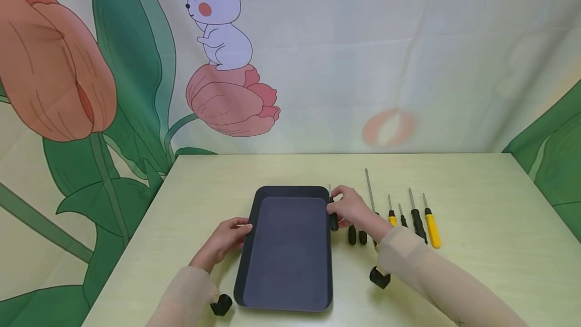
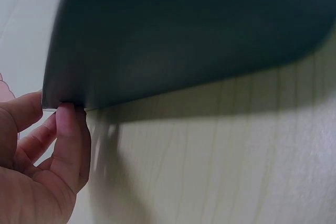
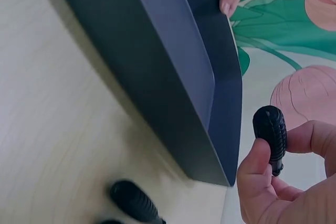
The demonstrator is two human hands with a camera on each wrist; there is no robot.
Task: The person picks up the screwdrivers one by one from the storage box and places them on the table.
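A dark rectangular tray [image 1: 287, 254] stands tilted on the table, its left edge pinched by my left hand [image 1: 228, 238]. In the left wrist view, fingers [image 2: 67, 124] of that hand press against the tray's lower side. Beside the tray's far right rim, my right hand [image 1: 350, 207] pinches a screwdriver [image 1: 334, 221] with a black handle, its thin shaft pointing away from me. The right wrist view shows the ridged black handle [image 3: 270, 129] between thumb and fingers, outside the tray wall. The tray's inside holds nothing.
More screwdrivers lie in a row right of the tray, including a yellow-handled one [image 1: 433, 228], a black-handled one [image 1: 417, 223] and a long-shafted one [image 1: 369, 188]. Some are partly hidden by the right arm. A patterned cloth [image 1: 327, 64] hangs behind the pale table [image 1: 495, 246].
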